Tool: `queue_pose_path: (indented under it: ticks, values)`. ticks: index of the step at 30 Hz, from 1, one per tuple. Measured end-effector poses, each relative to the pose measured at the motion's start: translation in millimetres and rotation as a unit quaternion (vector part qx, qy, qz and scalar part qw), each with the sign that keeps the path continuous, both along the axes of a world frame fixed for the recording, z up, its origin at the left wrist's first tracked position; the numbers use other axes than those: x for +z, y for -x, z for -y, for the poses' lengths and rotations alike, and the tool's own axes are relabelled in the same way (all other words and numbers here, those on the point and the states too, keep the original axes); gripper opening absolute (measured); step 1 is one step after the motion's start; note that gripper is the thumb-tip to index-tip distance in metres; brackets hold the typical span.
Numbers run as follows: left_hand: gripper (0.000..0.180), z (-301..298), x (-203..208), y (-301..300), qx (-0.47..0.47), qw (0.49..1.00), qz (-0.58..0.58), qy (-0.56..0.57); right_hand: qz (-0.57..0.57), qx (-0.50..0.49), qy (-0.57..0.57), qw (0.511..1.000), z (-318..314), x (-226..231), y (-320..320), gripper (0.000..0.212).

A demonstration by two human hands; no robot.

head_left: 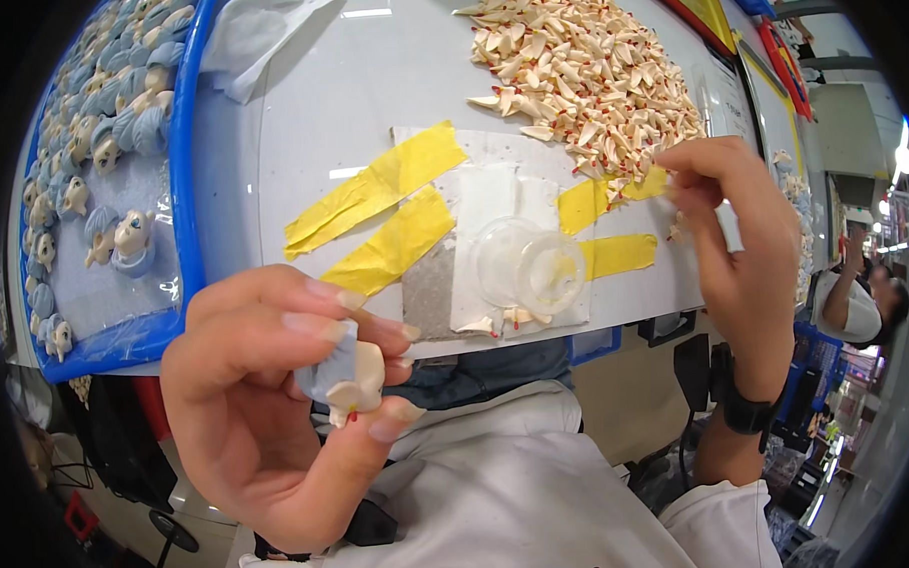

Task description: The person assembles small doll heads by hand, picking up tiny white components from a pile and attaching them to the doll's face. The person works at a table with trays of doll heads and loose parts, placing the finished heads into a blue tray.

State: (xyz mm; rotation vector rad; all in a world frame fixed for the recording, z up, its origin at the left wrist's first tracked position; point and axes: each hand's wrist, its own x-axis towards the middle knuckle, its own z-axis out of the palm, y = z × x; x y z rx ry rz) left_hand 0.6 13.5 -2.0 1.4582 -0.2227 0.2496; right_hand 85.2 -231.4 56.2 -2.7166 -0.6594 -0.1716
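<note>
My left hand (268, 391) is closed around a small doll head (362, 372) with pale blue hair and a cream face. A small red-tipped piece shows at its lower end, by my thumb. My right hand (737, 214) reaches to the near right edge of a heap of small cream pointed pieces (587, 69) with red tips. Its fingers are curled together in a pinch; what lies between them, if anything, is too small to make out. Between the hands stands a small clear plastic cup (549, 271), with a few loose cream pieces (516, 317) just in front of it.
Yellow tape strips (376, 187) hold a grey board (430, 295) on the white table (299, 119). At the left, a blue-rimmed tray (184, 143) holds many blue-haired heads. A clear plastic bag (261, 40) lies at the back. Another person (855, 295) is at the far right.
</note>
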Motion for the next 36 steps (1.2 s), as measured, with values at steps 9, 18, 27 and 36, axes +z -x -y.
queue_pose_path:
  ticks: [9,18,27,36]
  values:
    - [0.042,0.9,1.0,5.5,-0.003,1.000,0.003,0.008,-0.014,-0.071,-0.175,0.982,44.1,3.3,20.7,0.003]
    - [0.042,1.7,5.5,10.3,0.011,1.000,-0.013,0.011,-0.189,-0.101,-0.468,0.857,62.6,4.3,48.3,0.020]
    - [0.044,7.4,12.8,13.8,0.001,0.998,-0.069,0.009,-0.217,-0.045,-0.450,0.865,44.1,-1.0,53.3,0.019]
    - [0.034,-3.7,2.2,9.3,-0.062,0.998,0.028,-0.009,-0.095,-0.023,-0.347,0.933,14.6,3.8,34.9,0.013]
